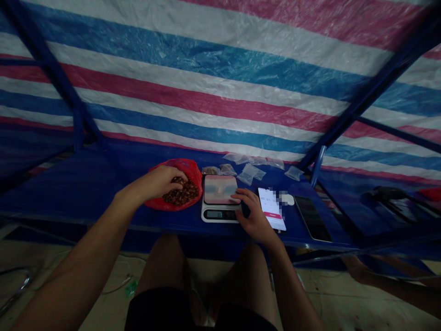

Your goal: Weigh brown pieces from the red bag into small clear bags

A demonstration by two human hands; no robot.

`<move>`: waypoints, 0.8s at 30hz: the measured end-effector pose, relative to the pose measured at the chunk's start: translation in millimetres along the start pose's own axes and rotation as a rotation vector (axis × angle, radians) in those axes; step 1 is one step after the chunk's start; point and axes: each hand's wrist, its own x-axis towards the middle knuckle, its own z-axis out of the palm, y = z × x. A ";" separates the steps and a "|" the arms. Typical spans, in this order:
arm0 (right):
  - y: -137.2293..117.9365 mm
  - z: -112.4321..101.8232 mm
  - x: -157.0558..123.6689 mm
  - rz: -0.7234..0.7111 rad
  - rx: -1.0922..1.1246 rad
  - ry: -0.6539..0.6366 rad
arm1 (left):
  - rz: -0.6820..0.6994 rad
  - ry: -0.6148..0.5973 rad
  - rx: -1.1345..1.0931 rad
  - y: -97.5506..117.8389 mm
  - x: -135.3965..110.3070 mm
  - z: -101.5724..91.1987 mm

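My left hand [165, 180] reaches into an open red plastic bag [159, 203]. Its fingers curl down at a heap of small brown pieces [184, 194], perhaps nuts or seeds. What lies between the fingertips is too small and dark to make out. Just right of the bag sits a white kitchen scale [204, 215] with a shiny, bare weighing plate [220, 189] and a lit display. My right hand [253, 212] rests at the scale's right edge, fingers spread, the fingertips on or just over the plate and the thumb near the display.
Behind the scale lie small filled bags [227, 169] and several clear plastic bags [248, 173]. A lit phone [272, 209] showing a timer, a white round object [287, 199] and a dark phone [313, 218] lie rightward. Blue posts [319, 165] rise from the blue shelf. Another person's arm [396, 280] shows lower right.
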 end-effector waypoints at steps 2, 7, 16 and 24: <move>2.6 2.5 -1.7 0.010 0.010 0.013 | -0.019 -0.002 -0.012 -1.0 -1.5 1.2; 8.5 6.7 -6.5 0.068 0.049 -0.008 | -0.014 -0.010 -0.030 -6.8 -5.1 4.1; 7.8 7.2 -11.8 0.074 0.112 -0.058 | -0.010 0.021 -0.068 -14.0 -8.1 11.5; 3.9 13.8 -13.6 0.160 0.136 0.037 | 0.025 0.044 -0.044 -3.7 -7.6 -8.4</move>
